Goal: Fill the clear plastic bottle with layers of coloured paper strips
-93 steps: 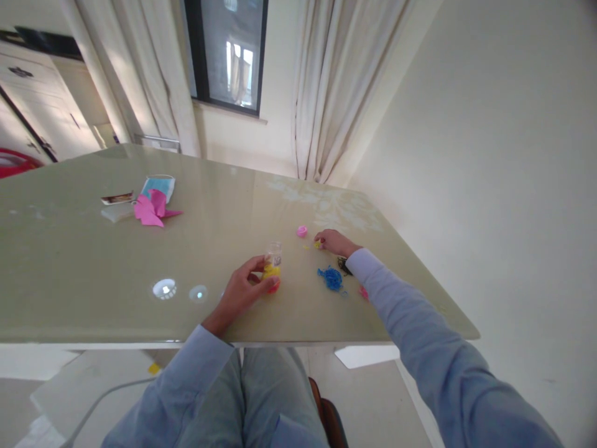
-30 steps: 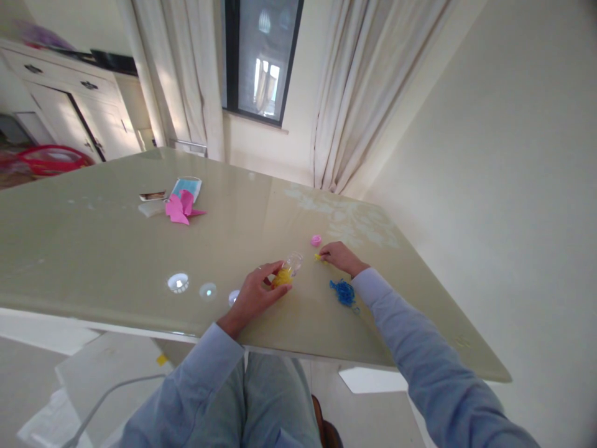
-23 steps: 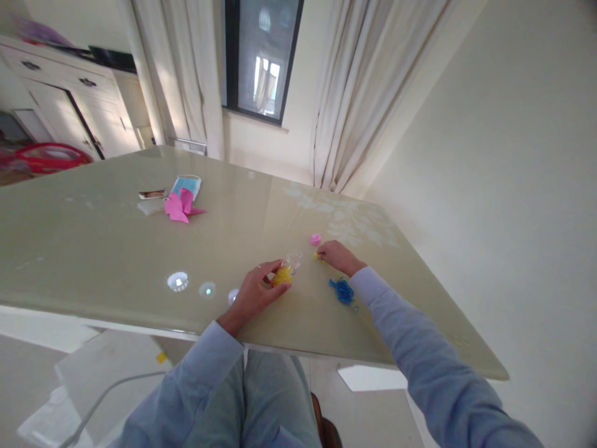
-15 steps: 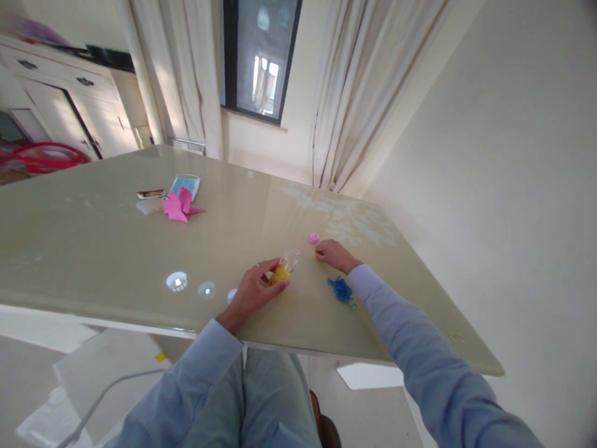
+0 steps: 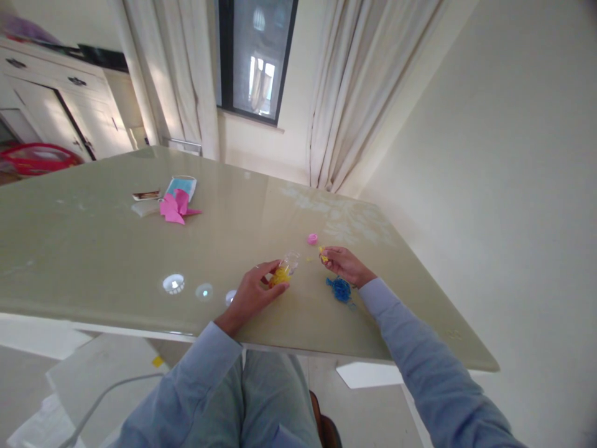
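A small clear jar point(image 5: 291, 261) lies tilted on the table, its mouth pointing away from me, with yellow bands point(image 5: 280, 275) inside. My left hand point(image 5: 253, 294) is closed around its near end. To the right of the jar, my right hand point(image 5: 347, 264) pinches a little bunch of yellow rubber bands point(image 5: 323, 254) just over the tabletop. Below that hand sits a loose heap of blue rubber bands point(image 5: 339, 289). A small round pink cap point(image 5: 312, 239) rests beyond the jar's mouth. A tiny yellow piece point(image 5: 310, 259) lies between the jar and my right hand.
Toward the far left of the glossy table point(image 5: 93, 249) are a pink folded paper shape point(image 5: 175, 207), a blue face mask point(image 5: 183, 185) and a small narrow packet point(image 5: 146, 195). Curtains point(image 5: 345, 93) and a wall border the table's far and right sides.
My right hand has drawn back slightly to the right and lifted, with the yellow rubber bands now showing in its fingertips. My left hand keeps its hold on the jar.
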Motion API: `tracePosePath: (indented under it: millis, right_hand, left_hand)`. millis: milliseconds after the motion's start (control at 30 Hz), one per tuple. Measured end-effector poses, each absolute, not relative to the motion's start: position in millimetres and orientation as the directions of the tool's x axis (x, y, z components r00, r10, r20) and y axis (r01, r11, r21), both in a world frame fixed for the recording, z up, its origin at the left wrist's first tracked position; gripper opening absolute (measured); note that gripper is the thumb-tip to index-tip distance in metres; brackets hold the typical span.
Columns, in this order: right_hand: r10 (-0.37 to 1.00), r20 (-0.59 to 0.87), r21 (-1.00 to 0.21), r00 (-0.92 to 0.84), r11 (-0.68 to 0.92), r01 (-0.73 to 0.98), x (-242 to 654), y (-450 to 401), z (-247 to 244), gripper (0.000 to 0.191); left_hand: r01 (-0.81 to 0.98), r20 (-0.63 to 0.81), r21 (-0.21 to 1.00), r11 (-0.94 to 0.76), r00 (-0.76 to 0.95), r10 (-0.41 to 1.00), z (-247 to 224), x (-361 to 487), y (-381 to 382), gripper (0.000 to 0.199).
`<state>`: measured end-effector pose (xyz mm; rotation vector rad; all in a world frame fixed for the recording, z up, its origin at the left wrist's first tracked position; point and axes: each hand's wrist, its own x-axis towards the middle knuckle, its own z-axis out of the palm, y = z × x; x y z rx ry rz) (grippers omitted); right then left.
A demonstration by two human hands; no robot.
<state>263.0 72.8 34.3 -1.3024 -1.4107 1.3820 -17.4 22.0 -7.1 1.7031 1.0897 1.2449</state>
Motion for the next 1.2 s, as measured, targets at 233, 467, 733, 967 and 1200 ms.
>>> tracePosePath:
  millis: [233,467,733,967,1200]
  right_hand:
    - [0.956,-0.158,-0.974,-0.246,-0.192,-0.119,245.0,46.6,49.7,0.042]
    - [0.993,0.100,-0.975,-0.062,0.110,0.193,232.2,42.6,65.0,0.027]
    - [0.903,0.122,-0.255,-0.411,0.429,0.867,254.2,83.0,58.4,0.026]
    - [0.855,0.001,-0.191,-0.518,0.509,0.840,246.8,100.2,46.7,0.023]
    - [0.847,-0.076,-0.124,-0.527,0.516,0.847,245.3,107.7,36.9,0.021]
  left_hand:
    - [0.235,0.430,0.857,-0.459,0.165,0.887,-10.0,-18.9,21.8,0.047]
    - [0.251,0.452,0.840,-0.482,0.170,0.876,-11.8,-19.9,21.9,0.047]
    - [0.254,0.485,0.822,-0.510,0.157,0.860,-16.0,-18.3,24.0,0.046]
    - [0.253,0.487,0.820,-0.513,0.161,0.858,-14.6,-18.4,22.6,0.046]
    - [0.251,0.491,0.818,-0.517,0.162,0.856,-17.1,-17.1,22.3,0.046]
